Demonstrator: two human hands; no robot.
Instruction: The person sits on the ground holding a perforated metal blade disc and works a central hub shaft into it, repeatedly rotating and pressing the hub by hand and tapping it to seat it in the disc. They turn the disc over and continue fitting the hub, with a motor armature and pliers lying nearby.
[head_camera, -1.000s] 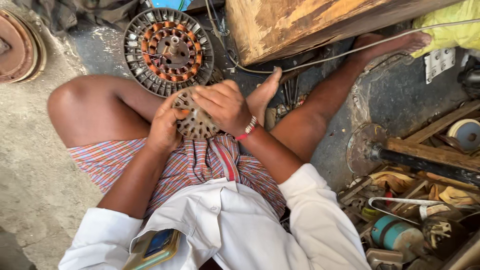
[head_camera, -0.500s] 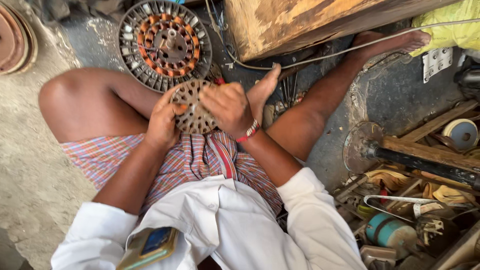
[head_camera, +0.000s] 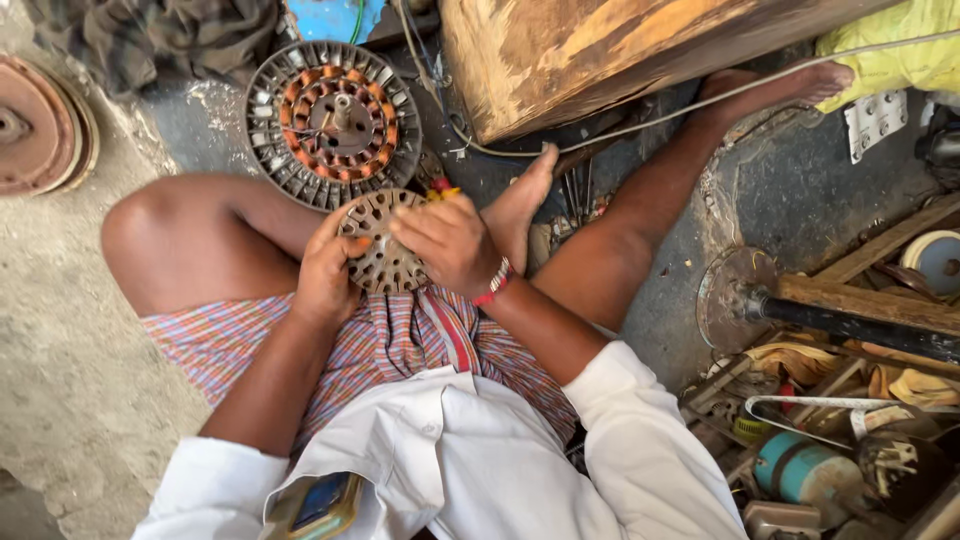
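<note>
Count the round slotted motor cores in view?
2. One small core is held between the left hand and right hand over the lap. One large core with copper windings lies on the floor ahead. More may be hidden in the clutter at right.

Perforated metal disc (head_camera: 383, 248) between both hands

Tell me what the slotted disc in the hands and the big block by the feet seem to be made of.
Slotted disc: looks like bare metal, dull grey-brown, apparently rusty or grimy, with cut slots around its rim. Big block: appears to be wood, worn and unpainted, showing grain streaks and pale scuffs. Left hand and right hand grip the disc.
</note>
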